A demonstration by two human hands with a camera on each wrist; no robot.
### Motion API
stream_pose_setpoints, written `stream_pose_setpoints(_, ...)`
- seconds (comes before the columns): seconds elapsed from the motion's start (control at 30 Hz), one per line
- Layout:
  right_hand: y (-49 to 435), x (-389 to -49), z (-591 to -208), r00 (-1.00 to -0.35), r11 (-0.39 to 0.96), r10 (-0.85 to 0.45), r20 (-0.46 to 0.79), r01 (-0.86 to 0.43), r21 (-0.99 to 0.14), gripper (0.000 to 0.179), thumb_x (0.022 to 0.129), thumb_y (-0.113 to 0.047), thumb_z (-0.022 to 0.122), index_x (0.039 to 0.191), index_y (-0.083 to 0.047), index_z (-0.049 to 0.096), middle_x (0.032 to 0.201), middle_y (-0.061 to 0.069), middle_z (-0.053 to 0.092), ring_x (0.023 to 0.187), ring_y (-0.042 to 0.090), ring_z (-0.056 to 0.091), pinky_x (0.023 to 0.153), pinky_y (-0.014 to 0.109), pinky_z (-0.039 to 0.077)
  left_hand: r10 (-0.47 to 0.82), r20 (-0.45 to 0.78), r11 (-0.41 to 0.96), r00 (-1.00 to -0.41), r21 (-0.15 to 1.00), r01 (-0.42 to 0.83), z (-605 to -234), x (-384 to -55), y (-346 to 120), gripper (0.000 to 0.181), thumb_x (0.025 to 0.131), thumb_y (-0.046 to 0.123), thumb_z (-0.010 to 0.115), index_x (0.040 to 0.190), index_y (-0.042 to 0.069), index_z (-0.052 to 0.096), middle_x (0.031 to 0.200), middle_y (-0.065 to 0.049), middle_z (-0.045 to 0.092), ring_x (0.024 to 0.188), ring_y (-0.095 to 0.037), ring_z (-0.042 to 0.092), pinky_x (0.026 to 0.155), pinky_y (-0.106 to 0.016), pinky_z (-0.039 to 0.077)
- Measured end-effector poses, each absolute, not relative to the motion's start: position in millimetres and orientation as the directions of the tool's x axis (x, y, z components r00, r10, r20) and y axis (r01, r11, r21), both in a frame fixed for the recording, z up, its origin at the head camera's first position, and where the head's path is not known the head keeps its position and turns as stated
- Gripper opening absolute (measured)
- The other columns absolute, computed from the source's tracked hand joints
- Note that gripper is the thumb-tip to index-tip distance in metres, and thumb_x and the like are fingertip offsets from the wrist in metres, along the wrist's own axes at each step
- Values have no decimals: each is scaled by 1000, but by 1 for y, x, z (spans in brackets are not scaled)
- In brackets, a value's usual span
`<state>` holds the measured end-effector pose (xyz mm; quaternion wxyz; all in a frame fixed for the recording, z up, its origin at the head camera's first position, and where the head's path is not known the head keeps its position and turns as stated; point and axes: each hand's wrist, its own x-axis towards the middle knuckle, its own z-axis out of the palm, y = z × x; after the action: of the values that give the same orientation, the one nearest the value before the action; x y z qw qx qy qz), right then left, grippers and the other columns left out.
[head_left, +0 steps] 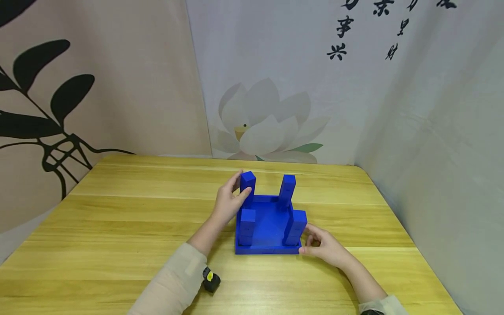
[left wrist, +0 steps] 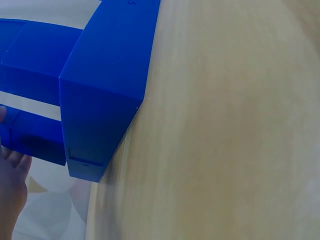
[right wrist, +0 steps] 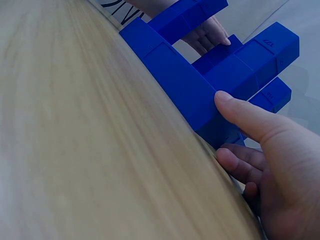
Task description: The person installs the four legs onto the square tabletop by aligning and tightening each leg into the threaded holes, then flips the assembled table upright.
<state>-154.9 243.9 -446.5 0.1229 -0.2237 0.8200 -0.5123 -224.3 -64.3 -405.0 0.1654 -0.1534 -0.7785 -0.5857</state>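
Note:
A blue plastic base (head_left: 271, 227), square with a raised rim, lies on the table with several square posts standing up at its corners. My left hand (head_left: 227, 202) grips the far left post (head_left: 248, 176), thumb on the near side and fingers behind it. In the left wrist view that hand (left wrist: 11, 187) shows at the edge, around the same post (left wrist: 37, 142). At the near right corner, my right hand (head_left: 328, 250) pinches the base, below the near right post (head_left: 296, 225). The right wrist view shows its thumb (right wrist: 240, 107) against the corner and curled fingers lower down.
The wooden table (head_left: 138, 210) runs under everything. Behind it hangs a pale curtain (head_left: 275, 52) printed with a lotus, dark leaves and characters. A black wrist camera (head_left: 211, 281) sits at my left sleeve.

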Motion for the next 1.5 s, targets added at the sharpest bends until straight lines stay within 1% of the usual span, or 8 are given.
stream_pose_setpoints(0.2, 245, -156, -448, -871, 397, -491, 23, -247, -884, 64, 83, -19, 76, 139, -7, 47, 81, 6, 57, 75, 17, 55, 62, 26, 47, -15, 460, 306, -888, 848, 434, -403, -225, -64, 56, 84, 11, 75, 133, -1, 50, 122, -14, 59, 106, -25, 56, 94, -39, 47)
stream_pose_setpoints(0.43, 245, -156, -449, -869, 398, -494, 28, -255, -881, 64, 83, -19, 76, 139, -4, 47, 79, 6, 57, 74, 16, 55, 61, 26, 47, -85, 454, 325, -887, 854, 406, -404, -224, -61, 46, 81, 16, 78, 120, 3, 58, 108, -10, 63, 97, -25, 59, 87, -47, 50)
stream_pose_setpoints(0.63, 244, -156, -448, -868, 390, -495, 34, -257, -884, 64, 84, -19, 76, 138, -1, 47, 79, 5, 57, 73, 15, 55, 61, 26, 47, -101, 493, 332, -864, 835, 438, -406, -224, -62, 37, 83, 12, 76, 115, 0, 60, 104, -11, 64, 94, -24, 62, 85, -40, 52)
stream_pose_setpoints(0.97, 244, -156, -449, -866, 391, -498, 32, -258, -883, 63, 83, -18, 76, 138, -4, 48, 80, 7, 57, 74, 16, 55, 62, 26, 47, -33, 536, 242, -843, 823, 514, -410, -229, -68, 39, 85, 0, 70, 123, -6, 60, 107, -17, 63, 99, -29, 63, 88, -35, 52)
stream_pose_setpoints(1.13, 245, -156, -449, -868, 394, -496, 29, -255, -883, 63, 83, -19, 76, 138, -5, 48, 80, 7, 57, 74, 16, 55, 61, 25, 47, 12, 528, 220, -849, 827, 517, -410, -230, -70, 41, 88, 0, 67, 127, -5, 57, 110, -16, 61, 103, -28, 61, 91, -33, 50)
stream_pose_setpoints(1.3, 244, -156, -449, -870, 387, -492, 29, -248, -888, 64, 83, -18, 76, 138, -5, 48, 81, 7, 57, 74, 16, 54, 60, 25, 47, 23, 522, 232, -853, 827, 512, -406, -226, -69, 41, 90, 2, 65, 129, -6, 55, 111, -18, 60, 103, -31, 61, 92, -38, 49)
stream_pose_setpoints(1.43, 244, -155, -448, -869, 384, -494, 29, -248, -890, 63, 83, -18, 76, 138, -6, 48, 81, 7, 56, 74, 17, 54, 60, 25, 46, 13, 499, 254, -867, 837, 485, -405, -226, -70, 45, 89, 7, 68, 130, -4, 55, 113, -15, 61, 106, -28, 60, 94, -38, 48)
stream_pose_setpoints(1.5, 244, -156, -448, -870, 389, -493, 26, -247, -888, 63, 83, -18, 76, 138, -6, 48, 81, 8, 56, 74, 17, 54, 60, 25, 46, -2, 487, 266, -874, 842, 469, -407, -228, -70, 50, 86, 12, 73, 131, -1, 55, 115, -12, 62, 107, -25, 59, 94, -36, 48)
